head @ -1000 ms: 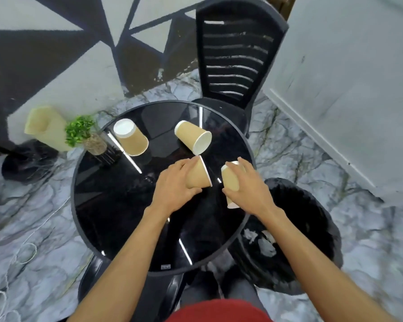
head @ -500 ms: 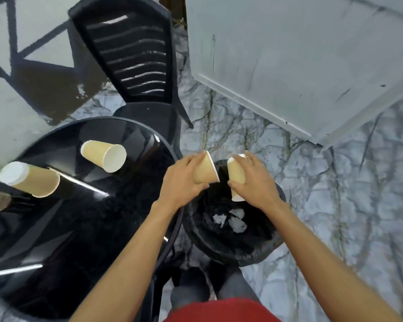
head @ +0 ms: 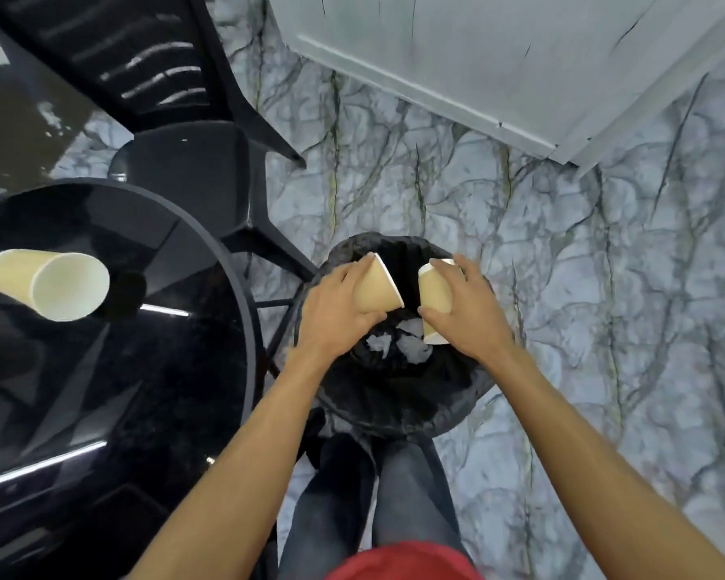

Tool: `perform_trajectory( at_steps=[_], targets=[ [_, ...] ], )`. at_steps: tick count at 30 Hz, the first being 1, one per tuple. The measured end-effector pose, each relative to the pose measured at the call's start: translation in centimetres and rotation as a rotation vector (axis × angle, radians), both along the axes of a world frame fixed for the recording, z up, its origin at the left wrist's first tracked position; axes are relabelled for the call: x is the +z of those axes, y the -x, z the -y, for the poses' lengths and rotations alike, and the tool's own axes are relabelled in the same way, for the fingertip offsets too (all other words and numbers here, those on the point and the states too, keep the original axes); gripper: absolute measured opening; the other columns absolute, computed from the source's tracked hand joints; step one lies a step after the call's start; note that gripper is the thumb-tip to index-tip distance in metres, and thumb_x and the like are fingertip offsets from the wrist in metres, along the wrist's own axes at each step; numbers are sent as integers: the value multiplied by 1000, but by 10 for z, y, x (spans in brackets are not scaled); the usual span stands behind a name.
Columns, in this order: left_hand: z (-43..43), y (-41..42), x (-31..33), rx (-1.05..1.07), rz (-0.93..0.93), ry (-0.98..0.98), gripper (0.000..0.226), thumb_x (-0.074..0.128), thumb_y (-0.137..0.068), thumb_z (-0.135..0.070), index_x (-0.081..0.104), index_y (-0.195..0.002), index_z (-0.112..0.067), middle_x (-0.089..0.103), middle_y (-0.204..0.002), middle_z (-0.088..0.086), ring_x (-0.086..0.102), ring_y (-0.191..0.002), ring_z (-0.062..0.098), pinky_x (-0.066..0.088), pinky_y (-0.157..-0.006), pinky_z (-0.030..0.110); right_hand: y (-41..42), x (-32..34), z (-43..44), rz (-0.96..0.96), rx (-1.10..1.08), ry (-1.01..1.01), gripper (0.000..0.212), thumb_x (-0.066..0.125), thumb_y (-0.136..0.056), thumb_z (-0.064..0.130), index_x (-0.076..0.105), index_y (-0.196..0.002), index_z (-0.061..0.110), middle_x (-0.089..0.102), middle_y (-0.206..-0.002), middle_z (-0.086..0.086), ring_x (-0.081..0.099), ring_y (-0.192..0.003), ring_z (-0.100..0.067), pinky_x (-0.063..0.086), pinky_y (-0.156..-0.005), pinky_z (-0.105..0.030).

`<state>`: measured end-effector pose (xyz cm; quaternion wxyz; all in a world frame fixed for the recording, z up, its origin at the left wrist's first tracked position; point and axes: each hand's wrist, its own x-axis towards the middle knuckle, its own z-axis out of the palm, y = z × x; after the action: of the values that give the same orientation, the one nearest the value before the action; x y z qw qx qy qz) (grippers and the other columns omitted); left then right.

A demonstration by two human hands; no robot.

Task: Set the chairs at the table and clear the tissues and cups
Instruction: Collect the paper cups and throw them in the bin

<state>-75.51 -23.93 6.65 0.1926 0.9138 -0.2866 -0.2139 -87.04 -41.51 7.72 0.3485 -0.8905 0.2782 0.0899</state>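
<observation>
My left hand (head: 331, 311) grips a tan paper cup (head: 378, 288) over the black-lined bin (head: 394, 408), its mouth tilted right. My right hand (head: 471, 311) holds a second tan paper cup (head: 434, 293) beside it, mouth pointing down. White crumpled tissues (head: 411, 347) lie at the bottom of the bin under both cups. A third paper cup (head: 49, 284) lies on its side on the round black glass table (head: 143, 370) at the left. A black plastic chair (head: 176, 131) stands at the table's far side.
A grey wall panel (head: 499, 56) runs along the top right above the marbled floor (head: 603, 286). My legs (head: 394, 496) stand just behind the bin, between it and the table's edge.
Both hands carried their cups off the table and rightward until they hang over the bin. My view swung right, so most of the table and the plant left the frame.
</observation>
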Motion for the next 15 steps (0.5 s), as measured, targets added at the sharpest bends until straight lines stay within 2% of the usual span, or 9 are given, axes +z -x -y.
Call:
perform_trajectory(
  at_steps=[4, 6, 8, 11, 15],
  targets=[
    [10, 8, -71, 22, -104, -117, 93, 72, -76, -48, 19, -151, -35, 39, -151, 1, 42, -134, 23, 40, -105, 49, 2, -75, 5, -131, 33, -81, 80, 68, -84, 42, 26, -151, 28, 10, -163, -10, 22, -146, -31, 36, -108, -51],
    [8, 16, -105, -29, -202, -312, 91, 65, -83, -50, 11, -153, -34, 25, -160, 2, 29, -143, 25, 26, -113, 57, 8, -113, 4, -310, 119, -111, 88, 65, -84, 50, 16, -153, 27, 1, -164, -9, 15, -147, -34, 32, -110, -56],
    [2, 28, -129, -87, -287, -480, 88, 62, -87, -48, 7, -155, -32, 14, -163, 3, 19, -147, 27, 16, -116, 57, 18, -143, -1, -425, 156, -146, 89, 64, -86, 49, 12, -154, 25, -2, -164, -10, 13, -148, -37, 29, -111, -58],
    [-8, 43, -143, -117, -364, -547, 80, 58, -91, -44, 14, -155, -30, 15, -163, 4, 20, -147, 28, 18, -117, 52, 34, -167, -9, -421, 115, -208, 83, 65, -87, 44, 20, -153, 22, 9, -163, -14, 21, -146, -37, 33, -111, -53],
    [-17, 54, -138, -136, -374, -543, 73, 55, -93, -44, 19, -154, -28, 22, -161, 4, 27, -145, 28, 27, -115, 47, 47, -164, -13, -455, 139, -200, 74, 63, -88, 41, 29, -149, 16, 19, -160, -15, 25, -145, -34, 34, -111, -49]
  ],
)
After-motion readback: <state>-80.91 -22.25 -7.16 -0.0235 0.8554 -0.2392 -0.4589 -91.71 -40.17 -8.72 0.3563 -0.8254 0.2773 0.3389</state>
